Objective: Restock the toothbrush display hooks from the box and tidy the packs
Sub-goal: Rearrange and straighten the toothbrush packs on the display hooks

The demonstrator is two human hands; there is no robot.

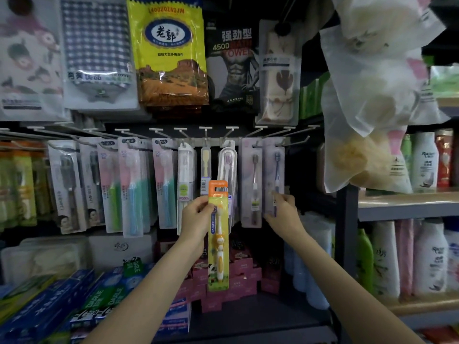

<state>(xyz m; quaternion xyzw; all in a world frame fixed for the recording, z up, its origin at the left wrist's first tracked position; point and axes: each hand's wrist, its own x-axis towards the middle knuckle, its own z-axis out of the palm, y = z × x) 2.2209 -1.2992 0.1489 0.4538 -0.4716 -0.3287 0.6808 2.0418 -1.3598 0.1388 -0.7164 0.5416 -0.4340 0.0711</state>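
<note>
- the left hand (196,214) pinches a yellow child's toothbrush pack (218,234) by its upper edge, thumb and fingers clamped on the card just under the orange header; held upright like that, the hang slot in the header faces the hooks, which looks like readying it to go on a peg.
- the pack sits in front of the middle of the hook rail (206,130), a little below the hanging packs, not yet on any hook.
- the right hand (283,207) grips the lower part of the rightmost hanging pack (273,177), fingers curled round its edge; my guess is it is steadying or straightening that pack, the tidying half of the job.
- no stock box can be made out in this view.
- writing: the held pack's side strip reads "banner"; a white pack (185,184) left of centre shows "10000"; pink-and-green packs (111,184) further left carry "ss".
- above the rail, a yellow towel bag (169,53) has chinese characters in a blue oval, and a black pack (231,63) reads "450d" and "tower".
- near left, blue toothpaste cartons (44,309) lie on the lower shelf with green "darlie" ones among them; bottles (427,256) fill the right shelves.
</note>
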